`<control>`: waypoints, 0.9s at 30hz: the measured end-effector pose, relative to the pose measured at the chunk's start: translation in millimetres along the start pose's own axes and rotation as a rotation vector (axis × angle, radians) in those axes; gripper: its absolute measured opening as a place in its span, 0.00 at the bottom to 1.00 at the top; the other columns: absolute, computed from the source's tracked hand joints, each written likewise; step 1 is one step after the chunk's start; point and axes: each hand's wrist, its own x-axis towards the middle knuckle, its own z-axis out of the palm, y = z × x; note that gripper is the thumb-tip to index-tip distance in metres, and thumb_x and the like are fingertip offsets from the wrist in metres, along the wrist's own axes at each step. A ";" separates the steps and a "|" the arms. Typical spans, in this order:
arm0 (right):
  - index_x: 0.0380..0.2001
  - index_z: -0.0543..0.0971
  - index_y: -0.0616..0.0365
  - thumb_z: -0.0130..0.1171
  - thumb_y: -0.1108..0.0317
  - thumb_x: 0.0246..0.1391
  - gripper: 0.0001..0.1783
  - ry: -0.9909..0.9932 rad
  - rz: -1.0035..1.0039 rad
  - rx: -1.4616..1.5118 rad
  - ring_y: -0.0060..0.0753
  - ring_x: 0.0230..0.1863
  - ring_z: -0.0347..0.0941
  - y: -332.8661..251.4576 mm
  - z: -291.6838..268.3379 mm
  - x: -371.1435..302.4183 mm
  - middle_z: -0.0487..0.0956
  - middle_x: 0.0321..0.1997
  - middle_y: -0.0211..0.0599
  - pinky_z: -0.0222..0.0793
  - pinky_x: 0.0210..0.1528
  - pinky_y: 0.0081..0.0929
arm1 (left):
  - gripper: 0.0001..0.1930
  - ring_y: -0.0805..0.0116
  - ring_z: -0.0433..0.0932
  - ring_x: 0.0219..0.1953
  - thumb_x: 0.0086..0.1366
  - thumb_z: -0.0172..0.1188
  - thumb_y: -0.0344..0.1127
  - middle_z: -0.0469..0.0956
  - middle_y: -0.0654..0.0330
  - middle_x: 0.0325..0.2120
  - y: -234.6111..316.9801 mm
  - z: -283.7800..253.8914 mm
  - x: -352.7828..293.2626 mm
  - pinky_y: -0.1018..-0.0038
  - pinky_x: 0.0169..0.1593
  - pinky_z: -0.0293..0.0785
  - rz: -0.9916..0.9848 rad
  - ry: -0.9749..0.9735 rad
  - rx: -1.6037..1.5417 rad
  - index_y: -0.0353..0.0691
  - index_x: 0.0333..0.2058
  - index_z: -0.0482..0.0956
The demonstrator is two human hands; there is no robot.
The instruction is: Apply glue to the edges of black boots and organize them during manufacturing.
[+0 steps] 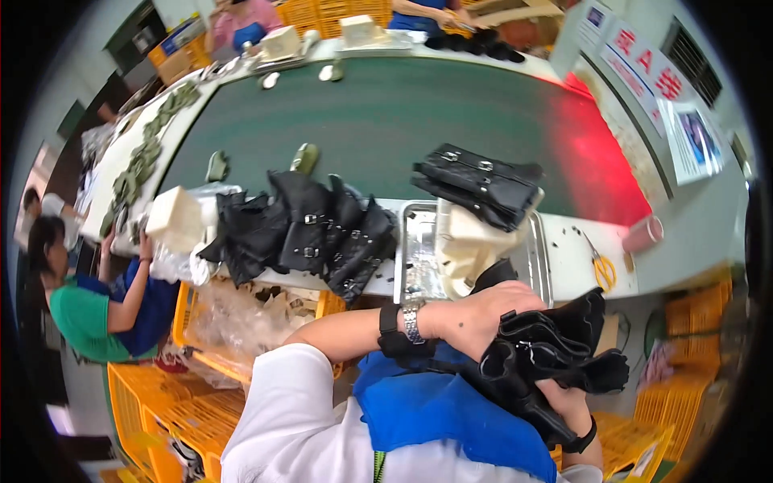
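Close to my body, low and to the right, I hold a black leather boot upper (523, 378), bunched and folded with its edges flaring out. My left hand (493, 314), with a metal watch at the wrist, grips it from above; its fingertips are hidden in the leather. From below, my right hand (568, 405) is closed round the other side, partly covered by the material. Just beyond, a stack of black buckled uppers (483, 183) lies on a cream block (467, 249) in a metal tray (415, 249). More black buckled uppers (310, 229) are heaped to the left.
Yellow-handled scissors (604, 270) and a pink cylinder (644, 233) lie at the right edge. A green conveyor belt (386, 121) stretches beyond, carrying green shoes (305, 158). A yellow crate (189, 322) of plastic bags stands below left. A person in green (97, 314) works at left; others are across.
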 end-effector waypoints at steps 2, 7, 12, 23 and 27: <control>0.48 0.73 0.62 0.59 0.75 0.47 0.21 -0.016 0.023 0.201 0.30 0.53 0.68 -5.7 9.0 11.7 0.74 0.51 0.36 0.60 0.58 0.30 | 0.32 0.54 0.70 0.40 0.41 0.69 0.44 0.72 0.55 0.35 9.7 -4.1 -22.5 0.66 0.48 0.62 -0.041 0.168 0.028 0.37 0.44 0.68; 0.61 0.51 0.60 0.70 0.72 0.37 0.50 -0.247 0.000 0.272 0.31 0.60 0.59 -20.5 11.2 58.4 0.64 0.57 0.39 0.55 0.61 0.30 | 0.33 0.54 0.69 0.43 0.44 0.69 0.43 0.71 0.52 0.38 22.7 -22.9 -71.2 0.65 0.50 0.63 -0.140 0.329 0.084 0.35 0.47 0.67; 0.64 0.46 0.60 0.69 0.57 0.38 0.56 -0.504 -0.122 0.163 0.41 0.61 0.61 -40.4 12.3 110.8 0.60 0.62 0.42 0.57 0.61 0.36 | 0.40 0.57 0.64 0.55 0.43 0.73 0.42 0.62 0.51 0.54 66.5 -55.3 -134.1 0.66 0.58 0.59 -0.279 0.581 0.335 0.36 0.54 0.65; 0.59 0.58 0.60 0.52 0.58 0.57 0.31 -0.140 -0.091 0.355 0.31 0.35 0.76 -12.5 18.1 123.3 0.72 0.45 0.47 0.74 0.41 0.29 | 0.19 0.65 0.77 0.41 0.61 0.58 0.46 0.79 0.59 0.38 163.5 -229.4 -329.4 0.70 0.47 0.72 -0.153 1.774 -0.243 0.37 0.43 0.76; 0.57 0.61 0.61 0.51 0.61 0.58 0.26 -0.125 -0.063 0.367 0.30 0.34 0.75 -1.2 21.9 119.9 0.74 0.42 0.45 0.74 0.40 0.28 | 0.22 0.63 0.77 0.40 0.58 0.59 0.51 0.79 0.61 0.39 117.0 -255.1 -395.3 0.68 0.48 0.71 -0.260 1.889 -0.270 0.38 0.42 0.77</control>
